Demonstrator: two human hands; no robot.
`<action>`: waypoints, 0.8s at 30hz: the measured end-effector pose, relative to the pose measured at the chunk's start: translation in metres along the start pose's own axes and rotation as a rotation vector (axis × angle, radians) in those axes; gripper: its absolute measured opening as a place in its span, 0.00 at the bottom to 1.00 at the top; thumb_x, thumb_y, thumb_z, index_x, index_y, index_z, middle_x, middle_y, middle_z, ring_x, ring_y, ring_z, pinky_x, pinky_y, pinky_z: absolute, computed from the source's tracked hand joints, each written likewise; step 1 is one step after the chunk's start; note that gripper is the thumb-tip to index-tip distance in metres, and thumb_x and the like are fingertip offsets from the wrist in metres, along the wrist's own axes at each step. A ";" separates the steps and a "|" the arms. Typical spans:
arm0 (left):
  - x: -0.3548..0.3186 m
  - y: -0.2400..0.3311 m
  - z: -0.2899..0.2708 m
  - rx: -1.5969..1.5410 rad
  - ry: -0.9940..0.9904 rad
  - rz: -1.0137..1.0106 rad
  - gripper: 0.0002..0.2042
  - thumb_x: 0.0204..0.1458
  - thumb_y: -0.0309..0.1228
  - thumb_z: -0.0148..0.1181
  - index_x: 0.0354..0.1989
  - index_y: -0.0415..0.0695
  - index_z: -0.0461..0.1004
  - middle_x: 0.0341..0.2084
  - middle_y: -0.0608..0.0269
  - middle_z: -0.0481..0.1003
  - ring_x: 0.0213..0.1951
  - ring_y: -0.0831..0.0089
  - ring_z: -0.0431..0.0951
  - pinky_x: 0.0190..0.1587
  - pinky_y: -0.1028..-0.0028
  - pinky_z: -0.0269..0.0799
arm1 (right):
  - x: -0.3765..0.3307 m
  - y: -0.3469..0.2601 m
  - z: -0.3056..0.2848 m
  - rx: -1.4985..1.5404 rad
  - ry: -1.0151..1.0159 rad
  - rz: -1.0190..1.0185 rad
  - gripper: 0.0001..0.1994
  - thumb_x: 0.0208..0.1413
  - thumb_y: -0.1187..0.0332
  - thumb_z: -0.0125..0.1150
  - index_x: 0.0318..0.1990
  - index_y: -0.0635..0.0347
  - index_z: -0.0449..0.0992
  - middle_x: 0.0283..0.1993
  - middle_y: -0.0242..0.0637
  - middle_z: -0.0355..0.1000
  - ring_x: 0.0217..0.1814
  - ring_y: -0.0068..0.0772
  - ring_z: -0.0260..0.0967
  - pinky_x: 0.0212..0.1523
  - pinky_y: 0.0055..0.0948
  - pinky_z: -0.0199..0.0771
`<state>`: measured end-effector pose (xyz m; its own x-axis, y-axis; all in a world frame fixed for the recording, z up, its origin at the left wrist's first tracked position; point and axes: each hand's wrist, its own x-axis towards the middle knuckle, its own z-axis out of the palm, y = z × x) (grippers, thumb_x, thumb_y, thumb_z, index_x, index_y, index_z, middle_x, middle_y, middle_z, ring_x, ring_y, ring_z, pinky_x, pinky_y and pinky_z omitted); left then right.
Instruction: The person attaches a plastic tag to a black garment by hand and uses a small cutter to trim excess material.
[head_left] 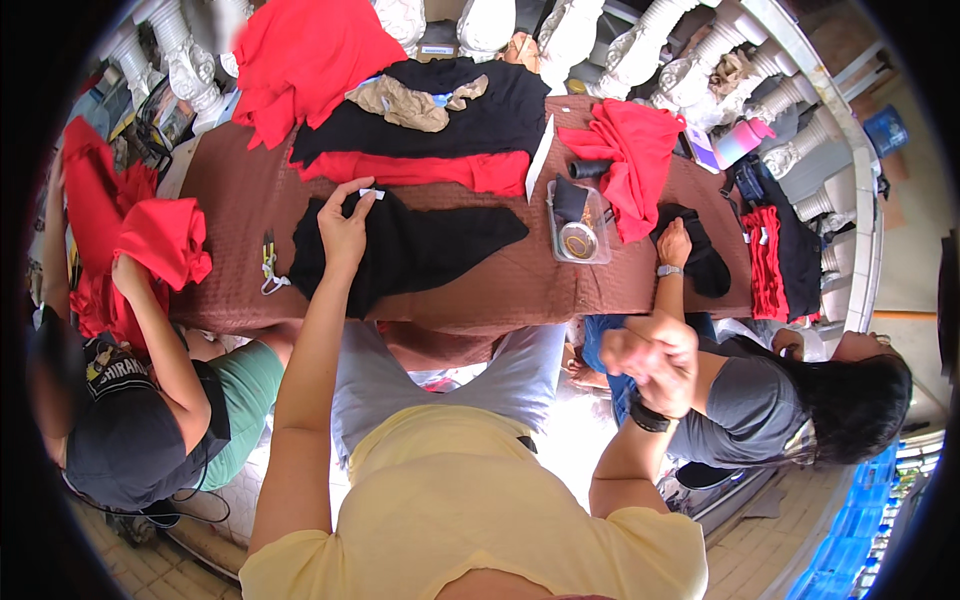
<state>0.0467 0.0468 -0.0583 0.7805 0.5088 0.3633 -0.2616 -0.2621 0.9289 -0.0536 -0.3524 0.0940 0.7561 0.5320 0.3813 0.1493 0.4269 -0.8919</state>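
Observation:
A black garment piece (440, 245) lies spread on the brown-covered table in front of me. My left hand (343, 232) rests at its upper left part, thumb and finger pinching a small white label (371, 194). Raised off the table to the right, in front of the co-worker, is my right hand (655, 365). Its fingers are curled together and blurred; anything thin between them cannot be made out. Small thread snips (268, 265) with white on their handles lie left of the black piece. A clear plastic box (578, 225) holding a round tin and a dark piece stands to its right.
Stacked red and black garments (420, 130) with crumpled brown paper fill the far side. A red cloth (630, 160) and a dark thread spool (588, 169) lie beyond the box. One co-worker handles red cloth (165, 240) at left; another touches a black piece (700, 250) at right.

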 end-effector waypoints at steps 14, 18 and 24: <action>-0.028 0.013 0.009 -0.082 -0.093 -0.130 0.09 0.55 0.25 0.64 0.43 0.38 0.81 0.39 0.62 0.81 0.44 0.77 0.77 0.52 0.76 0.69 | -0.065 -0.105 0.005 -1.182 0.712 -0.527 0.07 0.63 0.72 0.58 0.37 0.68 0.74 0.32 0.36 0.67 0.27 0.21 0.59 0.32 0.22 0.63; -0.033 0.015 0.006 -0.089 -0.083 -0.096 0.09 0.56 0.26 0.64 0.43 0.37 0.81 0.40 0.61 0.81 0.44 0.76 0.77 0.52 0.76 0.69 | -0.065 -0.108 -0.002 -1.438 0.887 -0.715 0.05 0.60 0.75 0.60 0.36 0.69 0.77 0.36 0.41 0.71 0.33 0.27 0.65 0.36 0.24 0.66; -0.037 0.024 -0.002 -0.051 -0.077 -0.055 0.10 0.55 0.26 0.64 0.44 0.37 0.81 0.39 0.61 0.81 0.44 0.77 0.78 0.51 0.77 0.70 | -0.076 -0.118 -0.010 -1.415 0.939 -0.934 0.04 0.61 0.78 0.58 0.35 0.67 0.77 0.39 0.45 0.72 0.38 0.33 0.72 0.44 0.32 0.78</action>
<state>0.0102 0.0229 -0.0494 0.8354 0.4560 0.3068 -0.2440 -0.1925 0.9505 -0.1222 -0.4501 0.1680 0.1205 -0.1840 0.9755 0.6068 -0.7641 -0.2191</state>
